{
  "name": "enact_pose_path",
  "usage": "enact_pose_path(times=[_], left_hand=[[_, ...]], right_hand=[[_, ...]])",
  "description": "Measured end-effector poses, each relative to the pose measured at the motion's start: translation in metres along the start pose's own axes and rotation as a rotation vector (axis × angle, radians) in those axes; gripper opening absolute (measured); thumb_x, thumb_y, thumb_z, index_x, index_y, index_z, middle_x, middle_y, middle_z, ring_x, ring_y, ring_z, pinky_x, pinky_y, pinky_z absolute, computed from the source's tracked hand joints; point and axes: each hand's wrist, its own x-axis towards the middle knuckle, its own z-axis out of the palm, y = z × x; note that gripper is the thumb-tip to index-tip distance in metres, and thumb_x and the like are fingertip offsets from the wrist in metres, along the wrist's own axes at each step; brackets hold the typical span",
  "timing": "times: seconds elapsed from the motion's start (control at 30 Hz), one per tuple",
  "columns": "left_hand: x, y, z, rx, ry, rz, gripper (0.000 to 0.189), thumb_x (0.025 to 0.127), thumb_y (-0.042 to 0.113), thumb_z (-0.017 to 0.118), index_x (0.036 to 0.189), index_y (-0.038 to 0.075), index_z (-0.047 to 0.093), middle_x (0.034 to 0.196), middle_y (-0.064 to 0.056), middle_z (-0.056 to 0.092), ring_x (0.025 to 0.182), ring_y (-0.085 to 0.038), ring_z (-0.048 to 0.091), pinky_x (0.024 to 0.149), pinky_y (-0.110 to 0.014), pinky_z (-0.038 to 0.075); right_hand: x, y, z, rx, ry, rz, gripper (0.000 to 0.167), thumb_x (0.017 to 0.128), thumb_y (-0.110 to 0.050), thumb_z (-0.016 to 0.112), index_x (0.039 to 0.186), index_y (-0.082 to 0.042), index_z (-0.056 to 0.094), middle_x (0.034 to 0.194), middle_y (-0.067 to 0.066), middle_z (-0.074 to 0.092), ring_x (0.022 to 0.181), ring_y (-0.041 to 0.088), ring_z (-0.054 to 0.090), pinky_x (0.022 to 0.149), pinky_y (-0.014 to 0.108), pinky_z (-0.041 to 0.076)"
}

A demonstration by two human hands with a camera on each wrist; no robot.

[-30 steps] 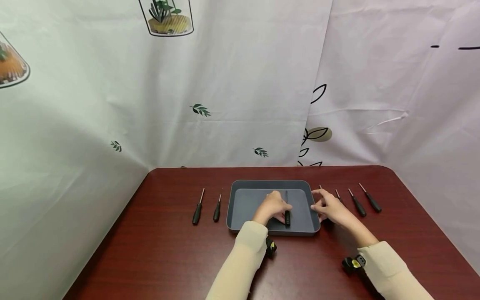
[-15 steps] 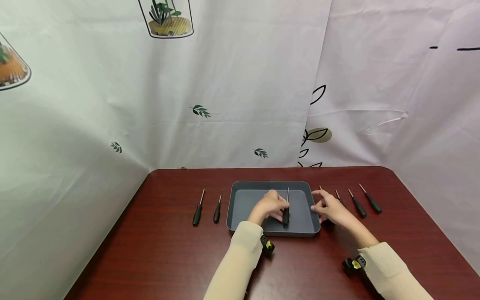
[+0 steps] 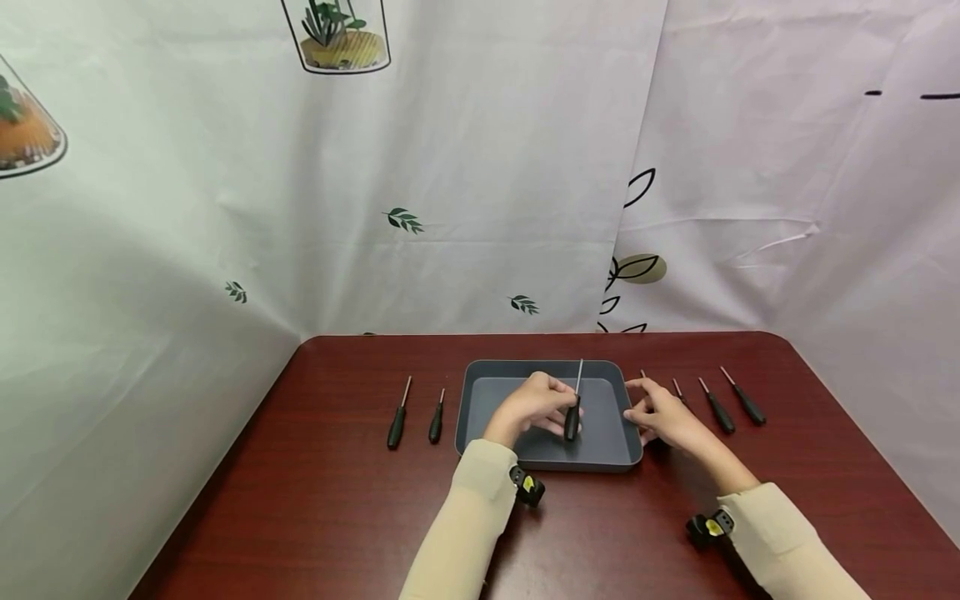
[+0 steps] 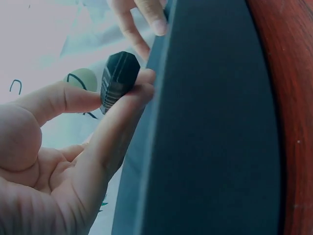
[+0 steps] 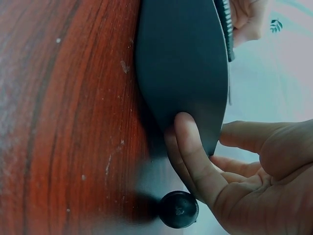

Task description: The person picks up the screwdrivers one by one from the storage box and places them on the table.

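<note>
Between thumb and fingers, my left hand (image 3: 531,408) pinches the black ribbed handle of a screwdriver (image 3: 572,421). Its thin metal shaft points away, towards the far side of the grey tray (image 3: 540,465). In the left wrist view the handle's butt end (image 4: 121,68) faces the camera, near the tray's rim. At the tray's right side, my right hand (image 3: 663,417) grips the wall; the right wrist view has fingers (image 5: 193,147) against the outside and the thumb over the rim. Close below these fingers is the round black end of another screwdriver (image 5: 179,209).
Two black-handled screwdrivers, a longer one (image 3: 396,427) and a shorter one (image 3: 436,425), lie left of the tray. Several more, such as the outermost one (image 3: 748,407), lie to its right, partly behind my right hand. A white patterned cloth (image 3: 480,167) hangs behind the dark red table (image 3: 315,500).
My left hand has lifted the screwdriver off the tray floor, its shaft now reaching over the far rim in the head view. The right hand has kept its grip on the tray.
</note>
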Motion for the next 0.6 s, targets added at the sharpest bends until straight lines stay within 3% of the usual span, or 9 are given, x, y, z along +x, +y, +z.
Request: enact_pose_path(times=[0.6], left_hand=[[-0.007, 0.005, -0.014, -0.077, -0.025, 0.005, 0.037, 0.1, 0.007, 0.057, 0.132, -0.012, 0.056, 0.11, -0.027, 0.069, 0.082, -0.032, 0.074, 0.067, -0.038, 0.063]], right_hand=[[0.0, 0.001, 0.0, -0.007, -0.009, -0.009, 0.056, 0.096, 0.009, 0.056, 0.14, 0.022, 0.024, 0.083, 0.02, 0.061, 0.061, 0.031, 0.063, 0.052, 0.04, 0.059]])
